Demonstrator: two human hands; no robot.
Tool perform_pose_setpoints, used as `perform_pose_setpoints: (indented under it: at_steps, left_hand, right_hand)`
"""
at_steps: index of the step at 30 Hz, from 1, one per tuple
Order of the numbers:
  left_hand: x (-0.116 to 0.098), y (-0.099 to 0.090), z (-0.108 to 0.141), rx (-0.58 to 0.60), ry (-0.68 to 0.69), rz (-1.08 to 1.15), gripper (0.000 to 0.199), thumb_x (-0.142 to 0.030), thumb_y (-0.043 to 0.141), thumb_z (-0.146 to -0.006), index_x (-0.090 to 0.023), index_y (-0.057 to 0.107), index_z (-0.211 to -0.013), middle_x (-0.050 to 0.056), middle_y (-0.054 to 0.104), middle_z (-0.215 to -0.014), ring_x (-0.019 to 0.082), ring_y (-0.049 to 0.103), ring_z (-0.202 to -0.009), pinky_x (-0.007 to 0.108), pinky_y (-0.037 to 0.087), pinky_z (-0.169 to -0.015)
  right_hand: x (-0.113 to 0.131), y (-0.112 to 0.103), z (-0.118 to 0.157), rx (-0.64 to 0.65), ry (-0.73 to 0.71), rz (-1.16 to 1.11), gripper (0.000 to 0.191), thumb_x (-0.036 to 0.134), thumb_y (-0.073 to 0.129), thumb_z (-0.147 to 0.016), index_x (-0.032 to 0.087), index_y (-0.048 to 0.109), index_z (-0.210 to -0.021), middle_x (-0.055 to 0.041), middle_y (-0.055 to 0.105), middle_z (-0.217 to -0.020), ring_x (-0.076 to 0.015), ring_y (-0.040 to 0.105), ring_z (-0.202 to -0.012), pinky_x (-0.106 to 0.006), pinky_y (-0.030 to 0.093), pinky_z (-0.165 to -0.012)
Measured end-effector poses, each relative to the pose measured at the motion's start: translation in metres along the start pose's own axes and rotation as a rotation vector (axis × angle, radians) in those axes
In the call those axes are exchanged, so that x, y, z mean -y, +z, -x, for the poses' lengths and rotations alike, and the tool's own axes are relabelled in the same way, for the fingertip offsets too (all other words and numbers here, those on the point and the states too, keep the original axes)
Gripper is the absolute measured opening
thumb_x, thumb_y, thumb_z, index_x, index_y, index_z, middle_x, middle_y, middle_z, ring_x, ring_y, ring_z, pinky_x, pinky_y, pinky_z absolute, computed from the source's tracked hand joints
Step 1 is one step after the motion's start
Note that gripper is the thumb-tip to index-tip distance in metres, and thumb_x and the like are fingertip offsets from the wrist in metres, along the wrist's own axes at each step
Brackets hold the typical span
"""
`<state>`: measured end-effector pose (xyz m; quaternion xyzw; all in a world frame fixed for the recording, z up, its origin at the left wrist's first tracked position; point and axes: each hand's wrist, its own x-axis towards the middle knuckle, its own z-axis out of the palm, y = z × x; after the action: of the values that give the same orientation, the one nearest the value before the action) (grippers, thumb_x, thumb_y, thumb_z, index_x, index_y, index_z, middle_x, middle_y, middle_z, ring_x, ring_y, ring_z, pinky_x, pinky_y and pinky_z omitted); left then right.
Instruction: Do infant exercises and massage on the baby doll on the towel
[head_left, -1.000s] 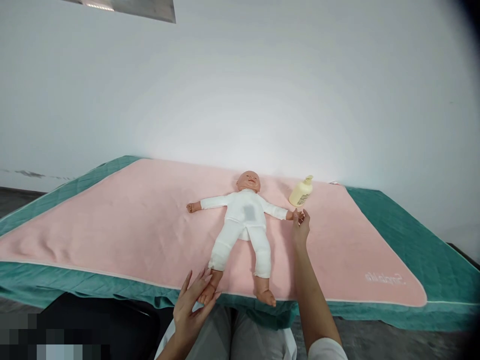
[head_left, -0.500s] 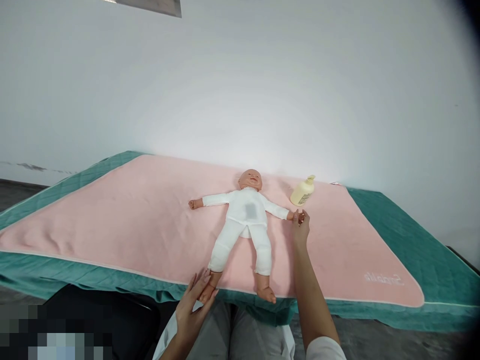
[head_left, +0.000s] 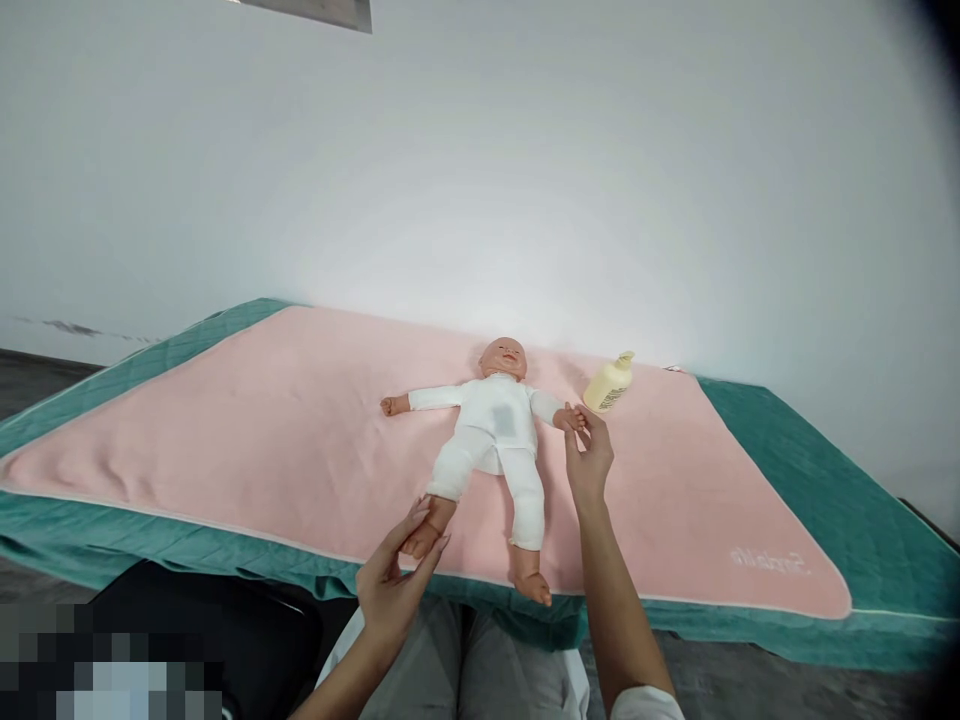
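Observation:
A baby doll [head_left: 491, 415] in white clothes lies on its back on a pink mat [head_left: 300, 430], arms spread. My left hand [head_left: 397, 575] is at the doll's bare foot on the left side of the view, thumb and fingers closed around it. My right hand [head_left: 589, 455] pinches the doll's hand on the right side, whose arm is bent a little. Just beyond my right hand stands a pale yellow pump bottle [head_left: 609, 383].
A green quilted cover [head_left: 810, 470] lies under the mat and hangs over the near edge. Behind it rises a pale wall [head_left: 480, 170]. A black chair [head_left: 195, 640] stands at the lower left, and my legs are below the edge.
The doll's foot in my left hand has moved up, with its leg more bent. My right hand has brought the doll's hand slightly inward and up toward its body.

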<state>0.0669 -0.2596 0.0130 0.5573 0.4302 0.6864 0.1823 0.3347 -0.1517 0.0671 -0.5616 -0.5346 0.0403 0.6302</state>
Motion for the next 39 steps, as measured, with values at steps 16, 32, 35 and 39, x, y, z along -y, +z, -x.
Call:
perform_pose_setpoints:
  at_steps: [16, 32, 35, 39]
  left_hand:
    - [-0.006, 0.048, -0.06, 0.173, 0.067, -0.085, 0.034, -0.024, 0.072, -0.083, -0.021, 0.064, -0.116, 0.008, 0.071, -0.12, 0.025, 0.067, -0.113, 0.043, 0.057, -0.099]
    - [-0.01, 0.065, -0.065, 0.201, 0.142, -0.139, 0.029, -0.028, 0.069, -0.085, -0.022, 0.066, -0.113, 0.007, 0.072, -0.116, 0.024, 0.069, -0.109, 0.041, 0.059, -0.096]
    - [-0.011, 0.06, -0.065, 0.209, 0.146, -0.153, 0.03, -0.027, 0.069, -0.085, -0.023, 0.065, -0.115, 0.006, 0.072, -0.116, 0.024, 0.069, -0.108, 0.039, 0.059, -0.095]
    - [-0.011, 0.044, -0.062, 0.246, 0.223, -0.149, 0.038, -0.021, 0.07, -0.084, -0.022, 0.062, -0.12, 0.007, 0.071, -0.12, 0.024, 0.069, -0.109, 0.04, 0.06, -0.094]
  right_hand:
    - [0.001, 0.026, 0.033, 0.409, -0.441, 0.161, 0.035, 0.016, 0.044, -0.097, 0.024, 0.066, -0.123, -0.0088, 0.067, -0.124, -0.0219, 0.059, -0.124, -0.044, 0.052, -0.107]
    - [0.003, 0.029, 0.034, 0.481, -0.468, 0.184, 0.039, 0.015, 0.044, -0.097, 0.027, 0.063, -0.129, -0.0077, 0.067, -0.124, -0.0231, 0.059, -0.125, -0.045, 0.05, -0.11]
    - [0.003, 0.025, 0.03, 0.469, -0.447, 0.158, 0.037, 0.016, 0.045, -0.097, 0.026, 0.063, -0.128, -0.0082, 0.065, -0.127, -0.0216, 0.059, -0.124, -0.043, 0.051, -0.109]
    - [0.002, 0.016, 0.023, 0.438, -0.358, 0.102, 0.035, 0.019, 0.046, -0.097, 0.024, 0.063, -0.127, -0.009, 0.064, -0.129, -0.0199, 0.06, -0.123, -0.04, 0.051, -0.106]
